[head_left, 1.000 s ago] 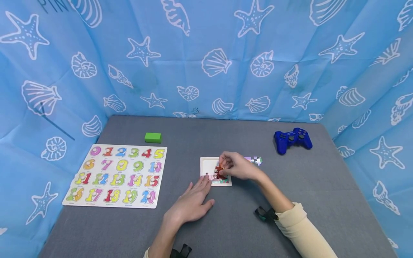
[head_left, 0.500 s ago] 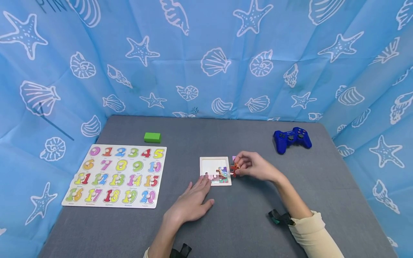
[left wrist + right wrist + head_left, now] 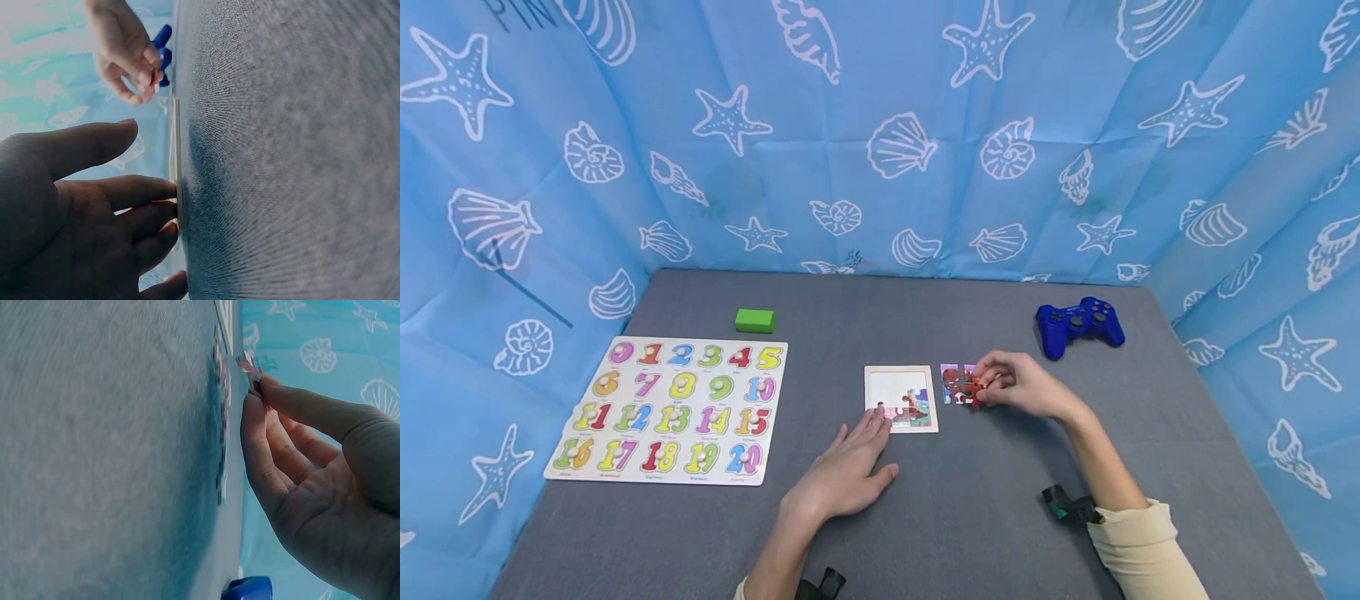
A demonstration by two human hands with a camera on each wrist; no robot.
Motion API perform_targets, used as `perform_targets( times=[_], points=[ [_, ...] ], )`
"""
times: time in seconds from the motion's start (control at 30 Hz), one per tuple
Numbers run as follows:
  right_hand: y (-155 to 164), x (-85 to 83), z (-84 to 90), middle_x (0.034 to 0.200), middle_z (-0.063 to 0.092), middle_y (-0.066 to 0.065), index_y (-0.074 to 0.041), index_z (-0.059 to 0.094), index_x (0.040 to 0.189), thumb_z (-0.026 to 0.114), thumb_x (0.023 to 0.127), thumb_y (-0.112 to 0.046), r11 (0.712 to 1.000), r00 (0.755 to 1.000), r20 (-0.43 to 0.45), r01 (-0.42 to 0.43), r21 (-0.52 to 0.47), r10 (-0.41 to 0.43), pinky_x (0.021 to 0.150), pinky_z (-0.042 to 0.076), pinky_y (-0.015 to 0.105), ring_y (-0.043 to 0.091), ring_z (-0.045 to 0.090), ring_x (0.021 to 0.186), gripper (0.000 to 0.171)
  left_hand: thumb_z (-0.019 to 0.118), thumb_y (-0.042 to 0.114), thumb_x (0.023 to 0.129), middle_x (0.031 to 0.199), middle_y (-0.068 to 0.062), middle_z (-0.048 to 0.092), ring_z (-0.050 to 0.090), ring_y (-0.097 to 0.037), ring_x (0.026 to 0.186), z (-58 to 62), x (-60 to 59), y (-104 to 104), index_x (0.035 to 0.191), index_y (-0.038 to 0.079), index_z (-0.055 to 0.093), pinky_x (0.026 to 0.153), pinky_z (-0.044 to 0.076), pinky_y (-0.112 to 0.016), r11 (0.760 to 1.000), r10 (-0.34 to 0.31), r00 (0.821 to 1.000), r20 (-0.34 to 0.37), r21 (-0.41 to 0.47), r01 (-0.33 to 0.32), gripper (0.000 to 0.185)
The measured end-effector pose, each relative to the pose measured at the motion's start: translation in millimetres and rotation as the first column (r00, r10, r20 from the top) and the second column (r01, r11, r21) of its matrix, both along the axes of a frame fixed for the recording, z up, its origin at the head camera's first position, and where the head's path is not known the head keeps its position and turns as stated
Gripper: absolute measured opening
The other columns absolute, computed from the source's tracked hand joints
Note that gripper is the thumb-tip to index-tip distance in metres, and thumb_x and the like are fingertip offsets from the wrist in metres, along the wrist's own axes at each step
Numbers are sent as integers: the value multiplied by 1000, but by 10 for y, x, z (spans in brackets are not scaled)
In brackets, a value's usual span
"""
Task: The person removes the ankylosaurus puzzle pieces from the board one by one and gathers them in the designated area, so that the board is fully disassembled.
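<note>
While pinching a red puzzle piece between thumb and fingertips, right hand hovers low over the grey surface, fingers curled round the piece. Piece sits at the fingertip end of that hand, just over the small pile of loose pieces lying right beside it on the thumb side. In the right wrist view, piece held tilted, not flat, just off the surface; exact gap hard to tell. Puzzle tray further out past the loose pieces, on the far side from the right palm, near but apart. Partly filled along the near edge only. Left hand flat on the surface, fingers straight and spread, holding nothing, fingertips touching the near corner of the tray; left wrist view shows fingertips against the tray's edge. Left hand nearer the tray, right hand nearer the loose pieces. Piece has no clear long axis.

Elsewhere: number board well beyond the left hand's outer side, green block beyond that, blue game controller past the right hand's knuckles, well apart.
</note>
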State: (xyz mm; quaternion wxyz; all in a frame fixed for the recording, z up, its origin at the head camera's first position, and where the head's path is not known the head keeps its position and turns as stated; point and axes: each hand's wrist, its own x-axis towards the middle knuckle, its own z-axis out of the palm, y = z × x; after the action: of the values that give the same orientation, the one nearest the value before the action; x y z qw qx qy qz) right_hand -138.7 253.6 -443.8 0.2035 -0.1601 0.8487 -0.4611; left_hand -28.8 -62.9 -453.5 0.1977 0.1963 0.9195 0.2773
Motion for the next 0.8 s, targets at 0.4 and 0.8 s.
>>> perform_targets(
  times=[0.4,0.8],
  points=[
    [134,-64,-90,95,64,26,5,59,110,70,84,-1,1000,998,59,24,-11,-23,71,60,36,15,67,75,29,50,39,98,165,-3,13,9,-21,154,-3,-3,-2,153,9,27,124,12,-54,1000,7,1000,16,1,-7,67],
    [92,-73,-124,94,64,20,1,67,106,75,82,-7,997,999,12,47,64,-48,65,59,33,10,62,68,27,50,39,99,165,-3,11,8,-21,154,2,-2,-7,153,9,26,124,12,-54,1000,3,1000,15,6,-3,66]
  ],
)
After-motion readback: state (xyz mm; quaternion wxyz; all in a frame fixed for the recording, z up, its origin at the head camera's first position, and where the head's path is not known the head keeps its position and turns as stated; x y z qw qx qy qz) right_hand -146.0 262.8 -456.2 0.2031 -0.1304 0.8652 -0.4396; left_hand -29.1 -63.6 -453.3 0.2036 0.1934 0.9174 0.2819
